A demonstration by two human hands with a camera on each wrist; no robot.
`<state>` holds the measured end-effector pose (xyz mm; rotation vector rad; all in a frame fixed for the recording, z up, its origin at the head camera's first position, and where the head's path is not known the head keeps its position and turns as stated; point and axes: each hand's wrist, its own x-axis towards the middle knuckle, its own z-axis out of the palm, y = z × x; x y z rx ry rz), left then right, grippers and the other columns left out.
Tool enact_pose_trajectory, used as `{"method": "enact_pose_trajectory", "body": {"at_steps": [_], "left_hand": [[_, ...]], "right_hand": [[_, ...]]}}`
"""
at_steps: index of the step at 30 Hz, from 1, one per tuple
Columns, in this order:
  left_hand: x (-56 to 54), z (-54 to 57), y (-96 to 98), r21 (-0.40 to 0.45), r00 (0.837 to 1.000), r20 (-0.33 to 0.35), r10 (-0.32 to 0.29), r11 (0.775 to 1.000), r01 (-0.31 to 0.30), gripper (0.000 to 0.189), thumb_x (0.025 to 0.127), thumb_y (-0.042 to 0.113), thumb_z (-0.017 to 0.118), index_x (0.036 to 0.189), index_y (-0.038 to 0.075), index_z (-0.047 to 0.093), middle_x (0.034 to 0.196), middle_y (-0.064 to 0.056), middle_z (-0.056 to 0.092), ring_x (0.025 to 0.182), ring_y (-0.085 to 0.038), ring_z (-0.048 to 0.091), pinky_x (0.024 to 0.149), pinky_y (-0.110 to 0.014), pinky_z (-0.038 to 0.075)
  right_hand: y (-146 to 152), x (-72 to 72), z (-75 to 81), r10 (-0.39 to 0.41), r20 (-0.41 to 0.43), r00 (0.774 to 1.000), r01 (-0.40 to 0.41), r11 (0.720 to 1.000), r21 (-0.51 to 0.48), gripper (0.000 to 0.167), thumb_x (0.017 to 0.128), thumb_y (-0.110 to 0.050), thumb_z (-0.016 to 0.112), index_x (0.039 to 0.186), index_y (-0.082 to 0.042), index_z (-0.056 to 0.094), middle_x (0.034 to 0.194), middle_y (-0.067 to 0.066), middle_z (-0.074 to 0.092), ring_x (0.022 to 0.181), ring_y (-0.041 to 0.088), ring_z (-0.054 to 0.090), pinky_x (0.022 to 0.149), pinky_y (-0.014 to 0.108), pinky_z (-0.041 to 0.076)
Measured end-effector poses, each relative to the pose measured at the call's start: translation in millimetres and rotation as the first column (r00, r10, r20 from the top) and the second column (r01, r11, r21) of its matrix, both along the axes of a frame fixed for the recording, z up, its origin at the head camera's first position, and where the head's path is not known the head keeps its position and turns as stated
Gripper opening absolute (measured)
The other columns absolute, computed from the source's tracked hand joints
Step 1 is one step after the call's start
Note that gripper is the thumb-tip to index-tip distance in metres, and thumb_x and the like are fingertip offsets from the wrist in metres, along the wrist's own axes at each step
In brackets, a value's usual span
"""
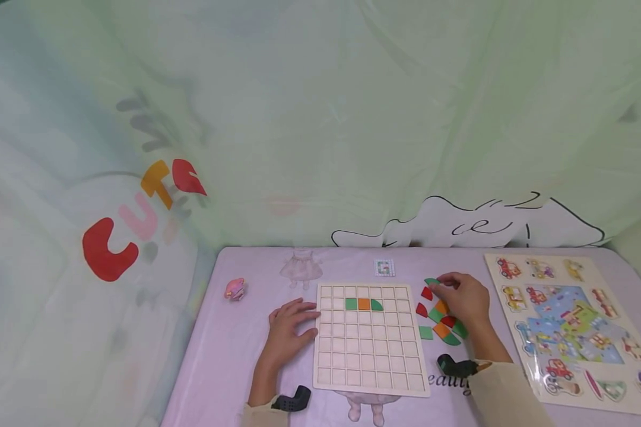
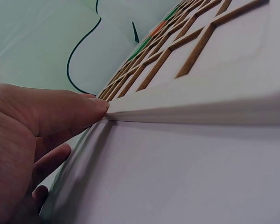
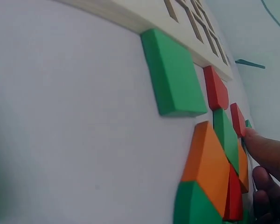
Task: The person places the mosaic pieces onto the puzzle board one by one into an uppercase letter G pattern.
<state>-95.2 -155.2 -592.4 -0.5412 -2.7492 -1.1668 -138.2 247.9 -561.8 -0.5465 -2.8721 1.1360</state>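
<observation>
A pale wooden grid board (image 1: 371, 382) lies flat on the table. In one of its upper rows sit a green square (image 1: 351, 303), an orange square (image 1: 364, 303) and a green quarter-circle (image 1: 376, 305). My left hand (image 1: 288, 329) rests at the board's left edge, fingers spread; the left wrist view has the thumb tip (image 2: 100, 106) against its side. To the right of the board, my right hand (image 1: 467, 299) pinches a green quarter-circle piece (image 1: 430, 280) at the far end of a loose pile. Beside its thumb lies a red piece (image 3: 238, 119).
Loose red, orange and green pieces lie between board and right hand, including a green square (image 3: 175, 77) touching the board. A vehicle picture puzzle (image 1: 566, 379) covers the table's right side. Behind the board is a small patterned card (image 1: 384, 267); a pink trinket (image 1: 235, 289) sits at left.
</observation>
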Motion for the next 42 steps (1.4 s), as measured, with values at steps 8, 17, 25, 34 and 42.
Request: {"method": "enact_pose_trajectory", "body": {"at_steps": [8,17,25,34,42], "left_hand": [[-0.3,-0.6,0.4,-0.005,1.000,-0.001,0.000,1.000,0.000,0.032,0.084,0.017,0.079,0.116,0.018,0.078,0.133,0.002,0.069,0.141,-0.029,0.049,0.107,-0.064,0.023],[-1.0,-1.2,-0.2,-0.016,1.000,0.000,0.006,1.000,-0.006,0.033,0.084,0.017,0.079,0.117,0.019,0.078,0.133,0.003,0.069,0.141,-0.027,0.049,0.107,-0.063,0.024],[0.1,3.0,1.0,0.000,1.000,-0.003,-0.003,1.000,0.003,0.032,0.083,0.015,0.079,0.115,0.017,0.078,0.132,-0.001,0.070,0.139,-0.031,0.050,0.105,-0.064,0.024],[0.5,2.6,1.7,-0.013,1.000,0.020,0.007,1.000,-0.007,0.032,0.085,0.017,0.078,0.117,0.018,0.077,0.134,0.002,0.069,0.141,-0.029,0.049,0.107,-0.063,0.023],[0.5,3.0,1.6,0.002,1.000,0.019,0.005,1.000,-0.005,0.032,0.084,0.017,0.078,0.116,0.018,0.077,0.133,0.001,0.069,0.141,-0.031,0.049,0.107,-0.064,0.023]], "right_hand": [[6,2.1,1.9,0.061,0.015,0.998,-0.060,0.998,-0.022,0.035,0.094,-0.032,0.072,0.117,-0.006,0.066,0.107,0.018,0.061,0.091,0.028,0.054,0.062,0.024,0.048],[-2,6.4,10.5,0.158,-0.069,0.985,-0.162,0.985,-0.055,0.027,0.097,-0.032,0.069,0.112,-0.010,0.068,0.105,0.013,0.070,0.092,0.025,0.060,0.066,0.022,0.051],[-34,8.0,14.4,0.232,-0.123,0.965,-0.255,0.941,-0.224,0.027,0.100,-0.031,0.066,0.115,-0.008,0.068,0.107,0.014,0.068,0.080,0.020,0.070,0.067,0.020,0.054],[-75,6.7,13.1,0.331,-0.114,0.937,-0.349,0.859,-0.374,0.026,0.094,-0.016,0.073,0.118,-0.006,0.070,0.103,0.012,0.069,0.081,0.013,0.068,0.072,0.021,0.054],[-113,8.1,11.3,0.363,-0.112,0.925,-0.371,0.801,-0.470,0.019,0.091,-0.014,0.077,0.106,-0.004,0.071,0.091,0.010,0.074,0.072,0.020,0.068,0.066,0.027,0.058]]}}
